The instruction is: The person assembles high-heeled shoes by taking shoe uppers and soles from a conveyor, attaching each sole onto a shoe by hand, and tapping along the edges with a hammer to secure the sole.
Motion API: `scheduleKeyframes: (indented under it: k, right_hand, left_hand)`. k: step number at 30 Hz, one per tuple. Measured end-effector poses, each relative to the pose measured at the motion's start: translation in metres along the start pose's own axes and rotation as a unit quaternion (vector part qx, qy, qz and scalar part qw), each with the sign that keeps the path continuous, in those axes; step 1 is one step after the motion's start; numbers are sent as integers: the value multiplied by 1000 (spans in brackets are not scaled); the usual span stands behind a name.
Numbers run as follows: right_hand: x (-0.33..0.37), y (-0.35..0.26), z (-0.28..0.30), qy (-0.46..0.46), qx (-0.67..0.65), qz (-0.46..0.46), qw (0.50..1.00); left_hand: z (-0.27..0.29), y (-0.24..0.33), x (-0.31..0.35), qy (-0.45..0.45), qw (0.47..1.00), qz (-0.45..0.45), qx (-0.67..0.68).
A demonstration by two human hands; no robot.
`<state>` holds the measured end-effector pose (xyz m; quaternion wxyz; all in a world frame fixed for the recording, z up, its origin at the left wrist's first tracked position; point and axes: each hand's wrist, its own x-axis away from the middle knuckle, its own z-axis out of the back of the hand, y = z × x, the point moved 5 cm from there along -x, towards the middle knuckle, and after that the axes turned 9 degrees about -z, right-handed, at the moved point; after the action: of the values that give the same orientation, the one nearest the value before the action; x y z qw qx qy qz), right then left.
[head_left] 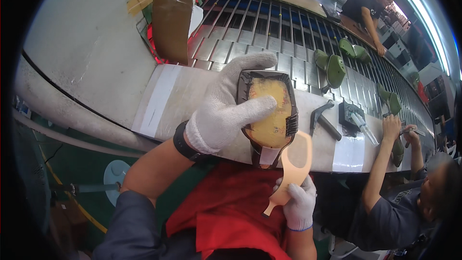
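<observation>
Our left grip [224, 108], in a white knit glove, is closed around the dark shoe piece [268, 132], thumb laid across its yellow underside and the fingers wrapping the far side. We have that piece turned sole side up, just over the near edge of the counter [197, 91]. Our right grip [299, 202] pinches the tan sole piece [289, 177] toward its narrow end, its broad end reaching up beside the shoe piece's lower right; whether they touch, we cannot tell.

We judge the shoe piece firm and fairly weighty, a stiff body under a softer skin, with pleats bunched along the right rim. We would take it by the sides, as the left does, keeping clear of those pleats and the white tab [268, 155] at its lower end. Knit gloves should hold it without much slipping.

We expect the tan piece to be light and thin, springy rather than limp, since it keeps its curve from one pinch. We would hold it by the edges at the narrow part, lightly, lest it crease.
</observation>
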<state>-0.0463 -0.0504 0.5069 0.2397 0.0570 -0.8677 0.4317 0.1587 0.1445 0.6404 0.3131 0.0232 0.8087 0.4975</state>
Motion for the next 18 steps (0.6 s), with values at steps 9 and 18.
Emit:
scheduleKeyframes:
  k: [9, 18]
  right_hand:
    - [40, -63, -78, -90, 113, 138, 980]
    - [23, -90, -128, -83, 163, 101, 978]
  left_hand:
    - [-24, 0, 1, 1, 997, 41, 70]
    - [-34, 10, 2, -40, 996, 46, 62]
